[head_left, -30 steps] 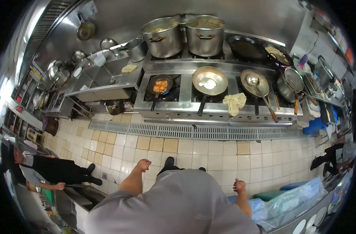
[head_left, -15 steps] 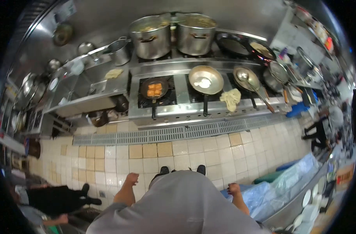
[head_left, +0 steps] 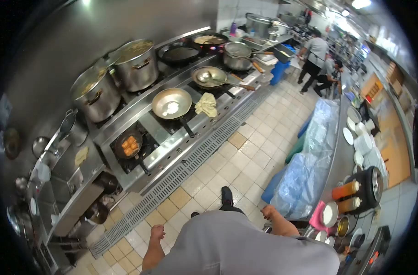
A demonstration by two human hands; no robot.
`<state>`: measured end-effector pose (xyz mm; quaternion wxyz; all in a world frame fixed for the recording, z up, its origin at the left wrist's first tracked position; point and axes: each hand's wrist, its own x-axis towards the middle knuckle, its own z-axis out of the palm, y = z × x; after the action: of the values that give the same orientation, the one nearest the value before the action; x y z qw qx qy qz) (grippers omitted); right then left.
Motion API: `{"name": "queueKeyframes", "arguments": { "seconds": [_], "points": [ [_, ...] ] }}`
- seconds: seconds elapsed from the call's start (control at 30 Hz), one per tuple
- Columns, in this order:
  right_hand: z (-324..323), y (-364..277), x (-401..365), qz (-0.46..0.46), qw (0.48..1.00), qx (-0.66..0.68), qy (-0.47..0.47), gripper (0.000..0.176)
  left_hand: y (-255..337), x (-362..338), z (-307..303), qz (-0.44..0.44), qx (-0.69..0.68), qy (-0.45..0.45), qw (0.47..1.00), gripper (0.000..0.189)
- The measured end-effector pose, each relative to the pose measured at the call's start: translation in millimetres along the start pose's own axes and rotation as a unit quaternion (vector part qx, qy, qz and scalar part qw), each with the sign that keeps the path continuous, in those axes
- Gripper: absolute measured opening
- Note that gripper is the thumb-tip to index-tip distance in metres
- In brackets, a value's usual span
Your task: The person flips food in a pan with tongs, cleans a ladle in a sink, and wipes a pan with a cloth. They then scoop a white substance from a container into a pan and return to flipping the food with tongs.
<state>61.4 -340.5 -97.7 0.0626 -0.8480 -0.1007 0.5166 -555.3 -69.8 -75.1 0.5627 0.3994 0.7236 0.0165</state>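
Shiny steel stove (head_left: 174,145), cloth rag (head_left: 206,104), glazed floor tiles (head_left: 245,156), crinkled clear plastic sheet (head_left: 310,160).

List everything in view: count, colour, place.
stock pots: 2, steel, back burners
small pan: 1, black, orange food inside, front burner
wide pan: 1, steel, white lump inside, front burner
cloth: 1, pale yellow, stove edge by wide pan
ladle pan: 1, steel, front burner further along
floor grate: 1, grey, along stove base
plastic sheeting: 1, bluish, draped on right counter
squeeze bottles: 2, orange, right counter
plates: several, white, right counter
co-workers: 2, far end of aisle
left hand, right hand: bare, low at sides, apparently empty
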Motion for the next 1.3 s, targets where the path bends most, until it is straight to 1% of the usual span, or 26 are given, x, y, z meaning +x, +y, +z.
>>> {"name": "queueKeyframes", "arguments": {
  "seconds": [0.07, 0.23, 0.3, 0.37, 0.43, 0.5, 0.6, 0.63, 0.67, 0.7, 0.73, 0.77, 0.8, 0.87, 0.9, 0.93, 0.97, 1.0, 1.03, 1.07, 1.1, 1.13, 1.17, 1.2, 1.23, 1.3],
  "points": [
    [-4.2, 21.5, 7.6, -0.039, 0.971, -0.219, -0.084, 0.03, 14.2, 6.5, 4.7, 0.015, -0.011, -0.003, 1.0, 0.031],
    [-14.1, 17.5, -10.8, -0.053, 0.992, -0.115, 0.02, 0.038, 35.5, 7.8, 25.3, 0.037, -0.028, -0.038, 0.998, 0.029],
    [-22.0, 6.1, -12.3, -0.079, 0.991, -0.108, 0.031, 0.041, 52.4, -27.5, 29.9, 0.06, 0.078, -0.043, 0.994, 0.027],
    [-30.3, -29.8, -40.1, -0.025, 0.996, -0.078, 0.045, 0.04, 18.8, 1.6, 35.8, 0.062, 0.146, -0.073, 0.985, 0.026],
    [-31.2, -39.9, -39.4, -0.055, 0.995, -0.068, 0.054, 0.039, -34.1, 55.0, 33.4, 0.048, 0.244, -0.102, 0.963, 0.025],
    [-36.8, -46.3, -43.2, -0.09, 0.992, -0.066, 0.059, 0.037, -60.3, 82.8, 32.4, 0.059, 0.344, -0.125, 0.929, 0.024],
    [-39.2, -45.7, -18.5, -0.127, 0.978, -0.155, 0.052, 0.034, -85.1, 89.7, 37.3, 0.369, 0.571, -0.098, 0.727, 0.025],
    [-41.8, -37.8, 7.3, -0.168, 0.955, -0.243, 0.037, 0.034, -89.9, 88.3, 39.8, 0.12, 0.314, -0.185, 0.923, 0.026],
    [-34.9, 1.0, 74.2, -0.252, 0.924, -0.289, 0.001, 0.033, -67.6, 50.9, 42.2, -0.116, -0.002, -0.104, 0.988, 0.027],
    [-37.6, 2.5, 80.5, -0.337, 0.883, -0.327, -0.029, 0.032, -52.6, 34.5, 35.3, -0.022, 0.099, -0.116, 0.988, 0.027],
    [-42.3, 5.6, 85.3, -0.255, 0.909, -0.325, -0.043, 0.027, -31.6, 22.9, 32.0, 0.076, 0.206, -0.126, 0.967, 0.027],
    [-55.9, -21.3, 40.7, -0.172, 0.928, -0.326, -0.054, 0.025, -7.6, 10.1, 37.2, 0.016, 0.125, -0.083, 0.989, 0.026],
    [-61.4, -28.5, 45.6, -0.182, 0.92, -0.341, -0.062, 0.025, 9.1, -2.4, 44.3, -0.047, 0.047, -0.039, 0.997, 0.027],
    [-79.4, -17.5, 74.8, -0.017, 0.989, -0.13, -0.065, 0.021, 38.4, -11.8, 58.5, -0.044, 0.007, 0.007, 0.999, 0.028],
    [-95.5, -19.7, 93.5, -0.021, 0.988, -0.138, -0.074, 0.021, 49.0, -14.8, 65.1, -0.034, -0.017, 0.043, 0.998, 0.029],
    [-115.0, -26.1, 116.2, -0.143, 0.932, -0.321, -0.092, 0.024, 59.3, -15.1, 72.8, -0.04, -0.022, 0.052, 0.998, 0.029],
    [-134.6, -35.8, 137.2, -0.26, 0.827, -0.487, -0.105, 0.026, 68.3, -15.8, 82.8, -0.017, -0.039, 0.064, 0.997, 0.031],
    [-147.0, -44.0, 150.0, -0.363, 0.681, -0.625, -0.114, 0.028, 75.4, -19.5, 92.3, 0.003, -0.055, 0.075, 0.996, 0.033],
    [-157.3, -60.0, 142.9, -0.369, 0.673, -0.629, -0.122, 0.028, 81.9, -23.0, 102.1, -0.006, -0.059, 0.083, 0.995, 0.033],
    [-168.6, -79.9, 132.3, -0.247, 0.886, -0.383, -0.083, 0.027, 87.7, -24.2, 111.8, -0.003, -0.05, 0.075, 0.996, 0.034],
    [-177.7, -105.1, 123.9, -0.095, 0.991, -0.092, -0.034, 0.026, 94.2, -23.5, 120.2, 0.003, -0.042, 0.07, 0.997, 0.036],
    [-186.9, -119.3, 142.0, -0.104, 0.988, -0.103, -0.044, 0.026, 96.9, -22.5, 128.5, -0.005, -0.051, 0.083, 0.995, 0.036],
    [-194.2, -115.3, 191.4, -0.276, 0.902, -0.328, -0.04, 0.025, 95.1, -24.8, 136.1, 0.013, -0.073, 0.077, 0.994, 0.037],
    [-192.9, -109.0, 236.2, -0.428, 0.74, -0.518, -0.034, 0.026, 92.2, -33.1, 140.5, 0.03, -0.092, 0.069, 0.993, 0.038],
    [-187.0, -109.6, 273.8, -0.435, 0.734, -0.52, -0.043, 0.026, 93.2, -44.9, 143.7, 0.022, -0.095, 0.079, 0.992, 0.038],
    [-180.4, -117.6, 325.5, -0.326, 0.853, -0.39, -0.119, 0.029, 97.9, -68.5, 151.9, 0.004, -0.078, 0.09, 0.993, 0.039]
  ]
}}
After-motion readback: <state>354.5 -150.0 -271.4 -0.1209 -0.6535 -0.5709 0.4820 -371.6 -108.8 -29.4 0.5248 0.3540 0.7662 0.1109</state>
